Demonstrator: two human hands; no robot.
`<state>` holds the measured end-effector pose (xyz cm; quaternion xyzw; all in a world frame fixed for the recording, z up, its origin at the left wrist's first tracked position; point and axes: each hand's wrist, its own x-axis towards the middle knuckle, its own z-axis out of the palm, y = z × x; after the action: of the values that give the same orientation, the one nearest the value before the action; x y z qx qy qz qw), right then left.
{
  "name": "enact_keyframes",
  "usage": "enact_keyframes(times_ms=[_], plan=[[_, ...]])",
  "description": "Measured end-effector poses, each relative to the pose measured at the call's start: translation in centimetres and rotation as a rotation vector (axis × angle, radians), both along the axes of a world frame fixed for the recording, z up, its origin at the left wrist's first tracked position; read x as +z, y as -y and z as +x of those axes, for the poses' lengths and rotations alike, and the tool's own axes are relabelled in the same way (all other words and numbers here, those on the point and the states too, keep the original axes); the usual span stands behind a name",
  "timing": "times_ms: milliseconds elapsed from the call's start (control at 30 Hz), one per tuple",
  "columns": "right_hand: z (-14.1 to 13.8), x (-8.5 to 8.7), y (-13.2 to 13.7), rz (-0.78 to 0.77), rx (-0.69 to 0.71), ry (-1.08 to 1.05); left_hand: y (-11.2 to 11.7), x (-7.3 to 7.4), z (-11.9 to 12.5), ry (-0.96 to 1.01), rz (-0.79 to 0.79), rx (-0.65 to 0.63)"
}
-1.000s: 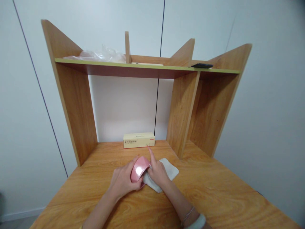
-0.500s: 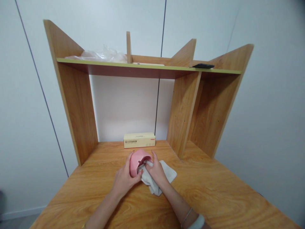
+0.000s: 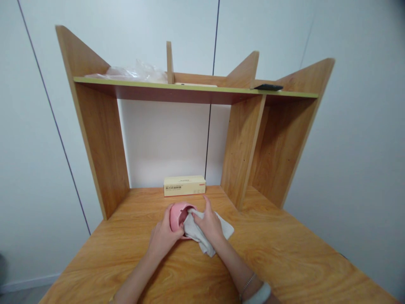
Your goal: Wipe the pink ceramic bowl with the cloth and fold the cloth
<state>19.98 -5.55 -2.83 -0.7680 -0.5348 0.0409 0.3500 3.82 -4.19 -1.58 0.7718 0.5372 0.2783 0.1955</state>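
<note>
A pink bowl (image 3: 176, 216) is tipped on its side above the wooden desk, its opening turned to the right. My left hand (image 3: 164, 236) grips it by the left wall, with the thumb at the lower rim. In my right hand (image 3: 209, 223) is a pale grey cloth (image 3: 198, 236), bunched at the bowl's mouth with part of it reaching inside. The thumb and fingers of that hand press on the cloth, though some fingertips are hidden in its folds. The cloth's loose end spreads to the right and hangs down toward the desk.
A cream-coloured box (image 3: 184, 186) with printed characters stands at the back of the desk (image 3: 284, 253), just beyond the bowl. Wooden shelving frames the desk. On its upper shelf (image 3: 196, 89) lie a clear plastic bag (image 3: 136, 72) and a dark flat object (image 3: 268, 87).
The bowl has turned and shifted slightly left and down in my left hand. My right hand has drawn back a little from inside the bowl, still holding the cloth.
</note>
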Motion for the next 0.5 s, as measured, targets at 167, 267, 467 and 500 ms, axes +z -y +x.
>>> enact_keyframes(times_ms=[167, 267, 467, 500], plan=[[0.8, -0.4, -0.6, 0.199, 0.107, -0.218, -1.4, -1.7, 0.0, 0.355, -0.021, -0.046], [1.8, -0.2, -0.8, 0.287, 0.142, -0.320, -2.3, -2.7, 0.0, 0.584, -0.082, -0.038], [4.7, -0.4, -0.9, 0.136, -0.046, -0.176, -3.2, -3.4, -0.5, 0.673, -0.297, -0.060], [5.1, -0.4, -0.9, 0.109, -0.061, -0.157, -3.1, -3.3, -0.7, 0.671, -0.323, -0.073]])
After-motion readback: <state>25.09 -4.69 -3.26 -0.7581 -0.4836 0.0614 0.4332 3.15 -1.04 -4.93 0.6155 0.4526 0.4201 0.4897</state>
